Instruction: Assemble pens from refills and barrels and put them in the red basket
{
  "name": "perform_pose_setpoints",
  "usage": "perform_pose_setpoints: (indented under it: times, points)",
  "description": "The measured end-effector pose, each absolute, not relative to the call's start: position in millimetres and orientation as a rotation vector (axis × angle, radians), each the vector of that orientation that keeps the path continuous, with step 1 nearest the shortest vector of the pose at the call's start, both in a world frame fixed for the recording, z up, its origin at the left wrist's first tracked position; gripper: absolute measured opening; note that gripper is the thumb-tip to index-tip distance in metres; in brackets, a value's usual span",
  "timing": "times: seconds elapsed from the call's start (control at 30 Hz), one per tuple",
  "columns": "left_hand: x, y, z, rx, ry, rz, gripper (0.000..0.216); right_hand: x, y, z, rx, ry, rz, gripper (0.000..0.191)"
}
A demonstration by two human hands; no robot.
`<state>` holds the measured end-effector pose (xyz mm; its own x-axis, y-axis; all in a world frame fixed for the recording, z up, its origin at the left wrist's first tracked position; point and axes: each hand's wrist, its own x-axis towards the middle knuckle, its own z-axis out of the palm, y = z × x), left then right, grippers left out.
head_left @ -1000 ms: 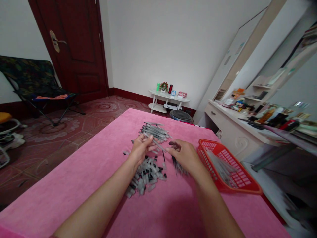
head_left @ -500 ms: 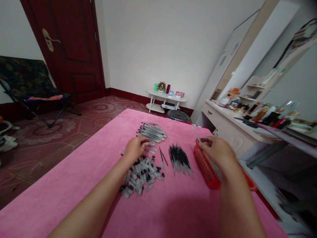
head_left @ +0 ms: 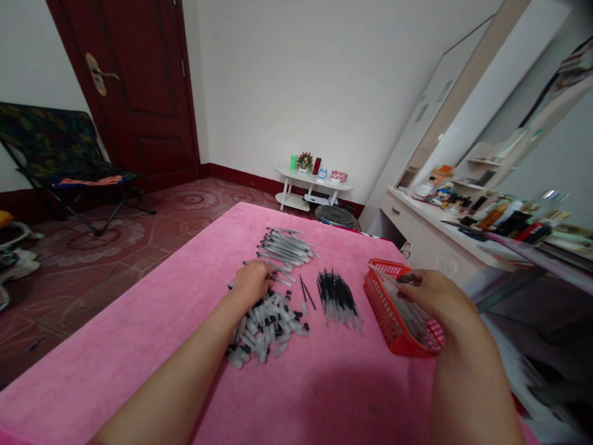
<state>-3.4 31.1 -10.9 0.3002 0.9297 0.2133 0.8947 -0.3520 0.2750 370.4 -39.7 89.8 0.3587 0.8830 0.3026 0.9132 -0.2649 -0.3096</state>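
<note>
My left hand (head_left: pixel 252 282) is closed at the near end of a row of clear pens with dark ends (head_left: pixel 285 247), its fingertips pinching a pen. Part of that pen is hidden by the fingers. Just below the hand lies a heap of clear and black pen caps (head_left: pixel 266 330). Over a red plastic basket (head_left: pixel 393 330), my right hand (head_left: pixel 430 293) has its thumb and fingers closed on a clear pen barrel (head_left: pixel 383 272). More clear barrels (head_left: pixel 412 318) lie inside the basket. Black pen refills (head_left: pixel 337 293) are bunched between the hands, with two loose refills (head_left: pixel 307 292) beside them.
Pink cloth (head_left: pixel 152 346) covers the table. A dresser (head_left: pixel 426 228) crowded with bottles stands on the right. Beyond the table are a round dark-topped stool (head_left: pixel 336 216) and a low white stand (head_left: pixel 296 201). A folding chair (head_left: pixel 55 154) is by the door.
My right hand has moved right and down over the basket, uncovering more of the barrels inside. My left hand has hardly moved, staying by the pens. The view has shifted slightly.
</note>
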Motion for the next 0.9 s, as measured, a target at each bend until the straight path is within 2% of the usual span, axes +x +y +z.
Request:
perform_pose_setpoints:
  times: [0.1, 0.2, 0.43, 0.73, 0.9]
  points:
    - [-2, 31, -14, 2.465, 1.714, 0.536, 0.020, 348, -44, 103, -2.287, -1.613, -0.037, 0.018]
    - [0, 29, -13, 2.484, 1.699, 0.590, 0.014, 314, -42, 108, -2.182, -1.685, -0.092, 0.023]
    - [5, 26, 3, 2.521, 1.544, 0.831, 0.015, 274, -29, 89, -1.970, -1.932, 0.157, 0.016]
    - [8, 31, -10, 2.329, 1.443, 1.097, 0.029, 293, -32, 97, -1.851, -1.856, 0.070, 0.017]
    - [8, 30, -4, 2.324, 1.415, 1.159, 0.030, 254, -31, 62, -2.025, -1.939, 0.018, 0.013]
